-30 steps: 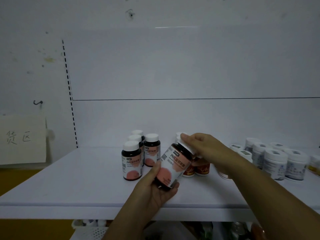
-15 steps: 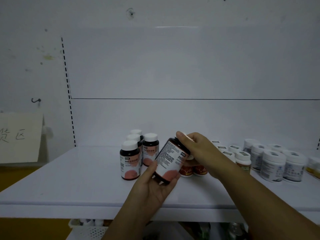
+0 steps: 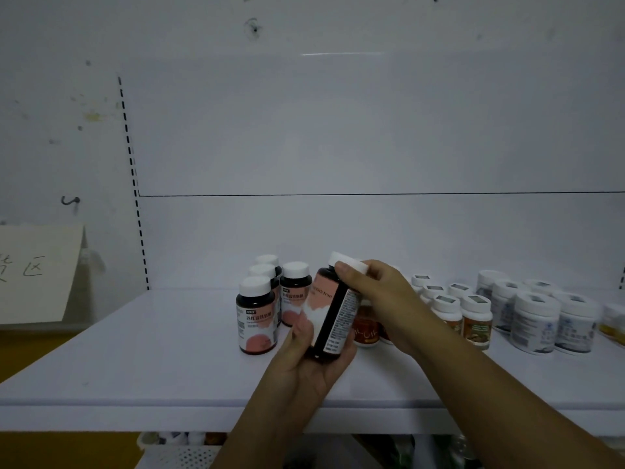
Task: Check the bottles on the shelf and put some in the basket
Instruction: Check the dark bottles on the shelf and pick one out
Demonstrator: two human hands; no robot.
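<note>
- The left hand [image 3: 314,360] is curled round the low end of a bottle [image 3: 333,319]. Its thumb lies on the pink side, and its fingers wrap round the far side.
- The right hand [image 3: 378,299] grips the white cap [image 3: 350,265] at the top. The thumb is on the near edge and the fingers bend over the cap.
- The bottle is up in the air, just over the front part of the shelf [image 3: 135,350]. Its top leans a little to the right.
- The bottle is dark with a pink and white label. The word "Iron" shows on it, and a strip of tiny print faces the camera.
- 4 standing bottles [image 3: 257,319] with the same look sit close together on the shelf, just left of the hands.
- Red bottles [image 3: 367,328] sit behind the right hand and are partly hidden.
- More to the right are small bottles [image 3: 477,319] with white caps, then fat white tubs [image 3: 534,323].
- A white basket [image 3: 182,456] with little holes shows under the shelf, at the bottom edge.
- A paper sign [image 3: 37,272] hangs on the wall at the left.
</note>
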